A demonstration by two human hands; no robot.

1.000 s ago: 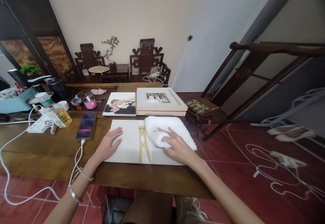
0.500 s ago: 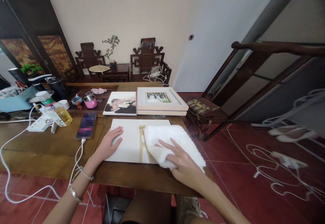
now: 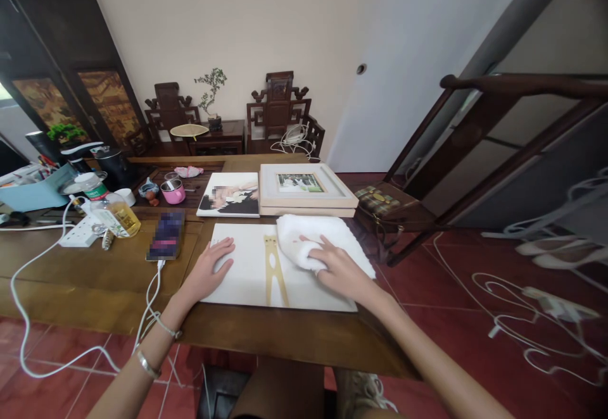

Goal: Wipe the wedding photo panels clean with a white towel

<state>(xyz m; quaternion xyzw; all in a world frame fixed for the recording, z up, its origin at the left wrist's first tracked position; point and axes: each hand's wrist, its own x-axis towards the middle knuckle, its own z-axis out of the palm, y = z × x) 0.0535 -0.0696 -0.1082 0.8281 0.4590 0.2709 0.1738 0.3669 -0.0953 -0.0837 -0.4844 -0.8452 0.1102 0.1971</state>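
Observation:
A flat white panel [image 3: 247, 273] with a gold stand strip [image 3: 274, 270] lies on the wooden table [image 3: 95, 280] in front of me. My left hand [image 3: 209, 270] rests flat on its left part, fingers stretched out. My right hand [image 3: 335, 267] presses a white towel [image 3: 313, 242] against the panel's right part, fingers bunched into the cloth. The towel spreads over the panel's far right corner.
Behind the panel lie a photo print [image 3: 230, 194] and a stacked framed picture [image 3: 306, 188]. To the left are a phone [image 3: 166, 235] on a white cable, a power strip [image 3: 80, 232], a bottle [image 3: 116, 213] and a pink pot [image 3: 173, 192]. A dark wooden chair [image 3: 403, 204] stands right of the table.
My right hand slid the towel toward me to the panel's near right edge, then back away to its far right part. My left hand stayed in place.

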